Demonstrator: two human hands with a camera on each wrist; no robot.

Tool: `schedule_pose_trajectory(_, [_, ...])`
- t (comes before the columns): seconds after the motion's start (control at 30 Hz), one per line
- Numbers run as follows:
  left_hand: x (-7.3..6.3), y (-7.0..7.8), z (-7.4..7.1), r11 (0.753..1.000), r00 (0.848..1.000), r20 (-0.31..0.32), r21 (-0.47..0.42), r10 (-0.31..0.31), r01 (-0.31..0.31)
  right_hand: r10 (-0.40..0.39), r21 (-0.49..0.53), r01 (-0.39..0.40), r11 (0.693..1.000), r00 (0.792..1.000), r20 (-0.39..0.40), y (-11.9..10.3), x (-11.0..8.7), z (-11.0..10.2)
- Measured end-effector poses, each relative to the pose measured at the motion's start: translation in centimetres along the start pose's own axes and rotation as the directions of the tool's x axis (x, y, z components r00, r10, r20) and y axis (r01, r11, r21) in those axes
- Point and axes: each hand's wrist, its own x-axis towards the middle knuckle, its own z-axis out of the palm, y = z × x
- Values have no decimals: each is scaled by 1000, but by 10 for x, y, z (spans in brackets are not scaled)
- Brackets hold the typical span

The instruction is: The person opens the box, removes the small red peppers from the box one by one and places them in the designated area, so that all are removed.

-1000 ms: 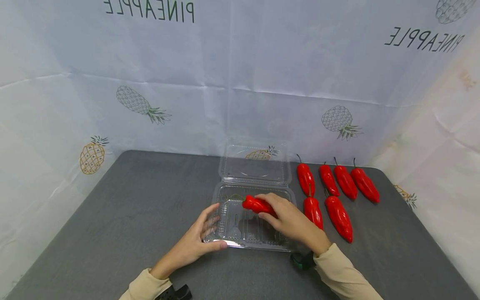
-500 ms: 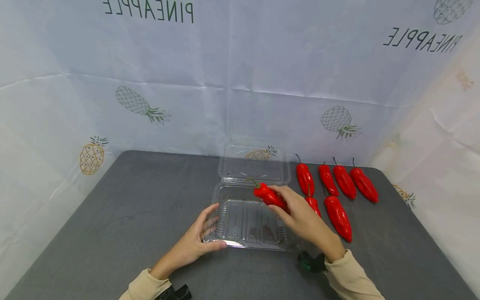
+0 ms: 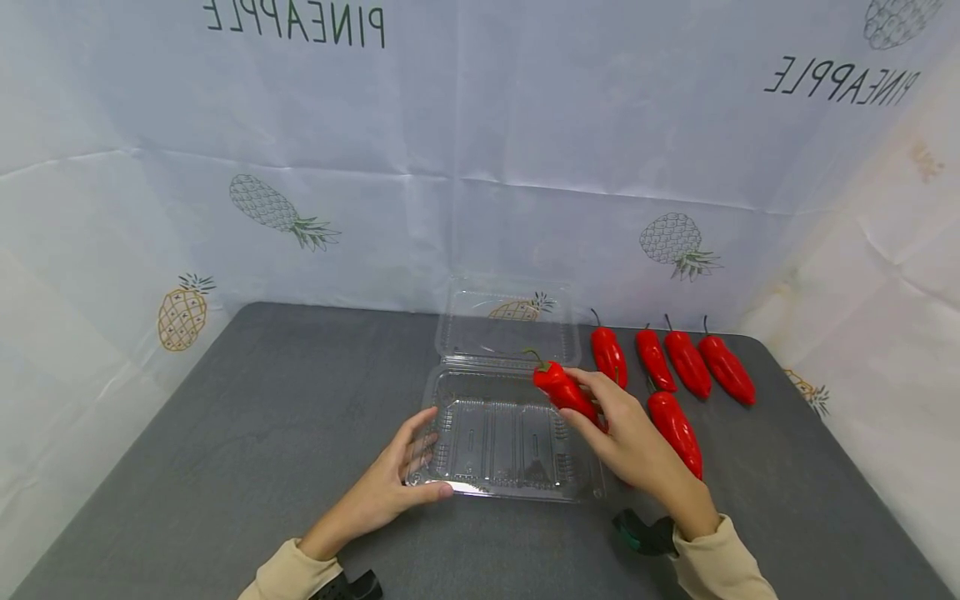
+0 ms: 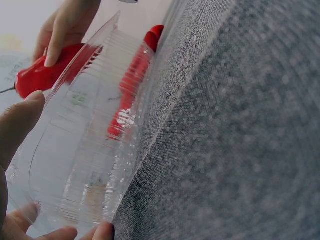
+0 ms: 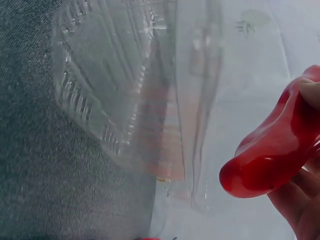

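A clear plastic clamshell container [image 3: 491, 492] lies with its lid [image 3: 510, 329] raised at the back; its tray holds nothing. My left hand [image 3: 393, 473] grips the tray's front left corner, thumb [image 4: 22, 122] at the rim and fingers round the side. Over the tray's right edge, my right hand [image 3: 630, 429] holds a red pepper [image 3: 561, 388] between thumb and fingers, its green stem pointing up and left. In the right wrist view the smooth tip of this pepper [image 5: 270, 155] juts out from the hand, apart from the container.
Several more red peppers lie right of the container, such as one beside the lid [image 3: 609, 354], one at the far right [image 3: 727, 371] and one near my right wrist [image 3: 678, 433]. Behind the dark grey table [image 3: 225, 467] hangs a pineapple-print cloth [image 3: 375, 125].
My right hand has carried the pepper rightward, from above the tray's middle to its right edge, covering a pepper on the table. My left hand has stayed put.
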Motion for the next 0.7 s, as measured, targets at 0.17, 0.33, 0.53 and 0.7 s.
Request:
schedule_pose_trajectory(0.17, [0,1,0,1000,1000,-1,-6,-15,15,11,-18,-11,1000,1000,-21,3,-5,-5])
schedule_pose_trajectory(0.33, [0,2,0,1000,1000,12,-3,-11,11,42,-36,-42,998,999,-15,7,-9,-12])
schedule_pose_trajectory(0.53, [0,1,0,1000,1000,8,0,-9,9,77,-68,-79,995,997,-30,13,-10,-26])
schedule_pose_trajectory(0.7, [0,0,0,1000,1000,7,2,8,-8,105,-81,-106,991,994,-18,19,-13,-33])
